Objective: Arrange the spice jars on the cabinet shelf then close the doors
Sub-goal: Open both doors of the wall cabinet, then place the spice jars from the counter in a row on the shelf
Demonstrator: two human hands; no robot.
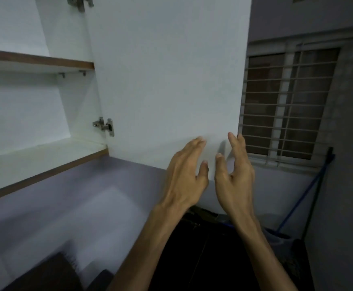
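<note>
The white cabinet door stands swung open on its hinge, showing its inner face. My left hand is raised with fingers spread, against or just in front of the door's lower right area. My right hand is beside it, fingers apart, near the door's lower right corner and free edge. Neither hand holds anything. The cabinet's lower shelf and upper shelf show no spice jars in the visible part; the rest of the cabinet is cut off at the left.
A barred window is behind the door on the right. A blue-handled mop leans in the right corner above a bucket. Dark objects sit at the bottom left. The purple wall runs below the cabinet.
</note>
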